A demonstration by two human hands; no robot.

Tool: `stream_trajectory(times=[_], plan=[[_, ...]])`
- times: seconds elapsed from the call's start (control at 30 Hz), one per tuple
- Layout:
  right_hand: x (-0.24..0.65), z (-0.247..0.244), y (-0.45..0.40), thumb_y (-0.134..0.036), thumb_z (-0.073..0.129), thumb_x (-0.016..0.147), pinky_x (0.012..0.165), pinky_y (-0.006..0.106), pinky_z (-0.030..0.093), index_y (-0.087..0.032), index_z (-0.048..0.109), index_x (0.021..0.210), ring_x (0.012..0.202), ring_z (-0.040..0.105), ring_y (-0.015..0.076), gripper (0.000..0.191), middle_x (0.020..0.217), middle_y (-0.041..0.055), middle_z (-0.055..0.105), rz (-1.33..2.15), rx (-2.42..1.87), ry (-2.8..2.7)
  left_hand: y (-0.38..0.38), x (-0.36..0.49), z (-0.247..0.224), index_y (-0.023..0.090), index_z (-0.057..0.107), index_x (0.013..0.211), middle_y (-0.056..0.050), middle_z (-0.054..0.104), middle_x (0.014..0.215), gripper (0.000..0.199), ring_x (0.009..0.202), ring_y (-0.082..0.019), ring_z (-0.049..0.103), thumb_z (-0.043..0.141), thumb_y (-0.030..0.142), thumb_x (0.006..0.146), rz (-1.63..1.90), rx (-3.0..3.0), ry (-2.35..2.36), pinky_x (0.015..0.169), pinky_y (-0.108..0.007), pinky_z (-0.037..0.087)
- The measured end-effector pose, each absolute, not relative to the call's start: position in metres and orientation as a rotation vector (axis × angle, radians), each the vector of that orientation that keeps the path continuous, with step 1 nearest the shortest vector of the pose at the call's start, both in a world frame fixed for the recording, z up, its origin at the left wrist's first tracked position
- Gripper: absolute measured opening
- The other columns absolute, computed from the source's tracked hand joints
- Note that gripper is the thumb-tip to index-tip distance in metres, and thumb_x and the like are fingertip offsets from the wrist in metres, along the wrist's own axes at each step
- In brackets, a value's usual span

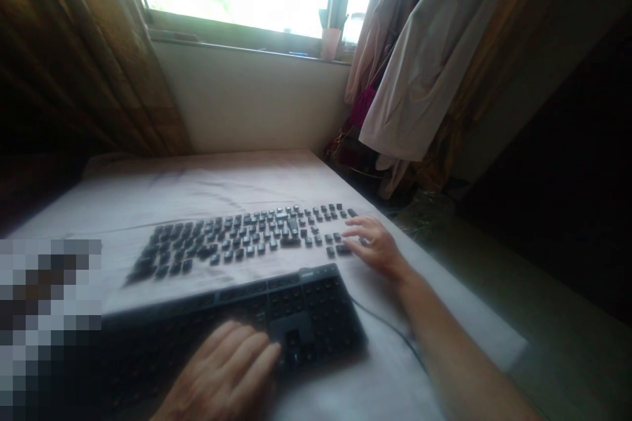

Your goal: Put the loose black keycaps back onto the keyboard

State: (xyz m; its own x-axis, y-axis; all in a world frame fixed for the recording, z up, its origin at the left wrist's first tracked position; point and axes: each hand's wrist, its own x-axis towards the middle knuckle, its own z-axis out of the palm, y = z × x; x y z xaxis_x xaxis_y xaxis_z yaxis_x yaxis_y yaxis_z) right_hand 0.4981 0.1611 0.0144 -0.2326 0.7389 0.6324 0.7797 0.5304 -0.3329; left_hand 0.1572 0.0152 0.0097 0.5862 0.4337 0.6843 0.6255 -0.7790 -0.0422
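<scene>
A black keyboard lies across the bed, with most of its keycaps off and rows of bare key posts showing. My left hand is over its near side, fingers curled and pressed together; the fingertips and anything under them are hidden. Beyond the keyboard, loose black keycaps are spread on the sheet in rows that follow a keyboard's layout. At the right end of these rows is my right hand, fingers slightly apart, with the fingertips at the last keycaps. No held object shows in it.
A cable runs from the keyboard's right side over the pale sheet. The bed's edge drops off at right. Behind are a window, a cup on the sill, curtains and hanging clothes. A blurred patch covers the lower left.
</scene>
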Motion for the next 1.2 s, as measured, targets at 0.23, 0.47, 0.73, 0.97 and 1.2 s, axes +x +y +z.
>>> stream_trajectory(times=[0.23,0.47,0.73,0.97,1.2], plan=[[0.485,0.009,0.159,-0.022,0.079,0.075,0.101,0.06,0.042,-0.029,0.081,0.089,0.132,0.051,0.0379,0.016,0.127,0.0092,0.07,-0.048,-1.274,-2.171,0.015,0.153,-0.004,0.024,0.072,0.101,0.003,0.074,0.096,0.024,0.096,-0.014,0.064,0.047,0.027,0.103,-1.035,-2.523,-0.839,0.11,-0.032,0.036],[0.478,0.009,0.158,-0.023,0.079,0.075,0.106,0.064,0.035,-0.027,0.081,0.093,0.137,0.045,0.0399,0.019,0.133,0.011,0.066,-0.047,-1.3,-2.24,0.012,0.147,-0.012,0.026,0.07,0.106,0.003,0.073,0.101,0.023,0.099,-0.014,0.063,0.047,0.027,0.103,-0.955,-2.548,-0.839,0.111,-0.034,0.036],[0.477,0.01,0.157,-0.021,0.076,0.077,0.107,0.062,0.035,-0.027,0.08,0.09,0.137,0.047,0.0377,0.015,0.132,0.0096,0.067,-0.041,-1.283,-2.243,0.008,0.154,0.0,0.022,0.07,0.105,0.001,0.073,0.101,0.022,0.098,-0.014,0.064,0.049,0.017,0.099,-0.932,-2.618,-0.877,0.111,-0.034,0.037],[0.478,0.019,0.152,-0.021,0.075,0.079,0.107,0.062,0.038,-0.026,0.078,0.09,0.134,0.05,0.0373,0.012,0.127,0.0093,0.07,-0.018,-1.248,-2.172,0.01,0.158,0.014,0.019,0.069,0.104,-0.001,0.072,0.098,0.023,0.095,-0.015,0.062,0.047,0.015,0.099,-0.932,-2.639,-0.852,0.104,-0.033,0.04],[0.459,0.055,0.122,-0.026,0.065,0.09,0.081,0.035,0.059,-0.023,0.074,0.101,0.083,0.072,0.0193,0.014,0.099,0.0055,0.077,0.146,-1.113,-2.189,0.01,0.159,0.02,0.017,0.068,0.103,-0.002,0.071,0.095,0.023,0.093,-0.016,0.061,0.045,0.016,0.1,-0.897,-2.659,-0.828,0.102,-0.033,0.04]])
